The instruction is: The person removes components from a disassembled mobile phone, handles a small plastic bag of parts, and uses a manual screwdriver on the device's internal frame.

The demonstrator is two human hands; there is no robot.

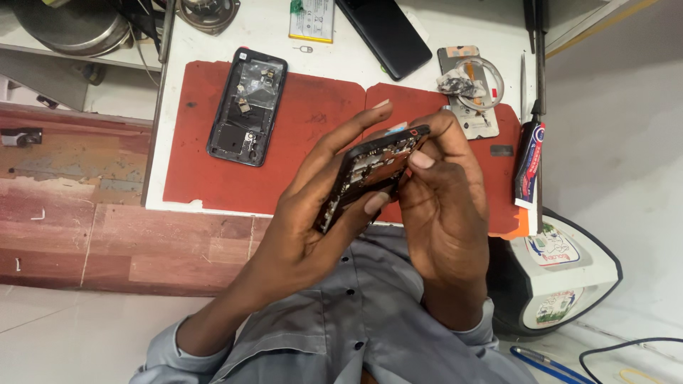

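My left hand (313,206) cradles an opened black phone frame (370,171), tilted on edge, with its inner boards and connectors showing. My right hand (448,206) grips the same phone frame from the right side, thumb pressed on its lower edge and fingers curled over the top corner. Both hands hover above the red work mat (213,163) on the white bench. A second phone body (247,107), back removed, lies flat on the mat to the upper left.
A dark phone (384,32) and a battery (311,20) lie at the back of the bench. A phone back cover with crumpled tape (473,89) sits at the right, beside a glue tube (528,167). A white and black device (562,277) sits lower right.
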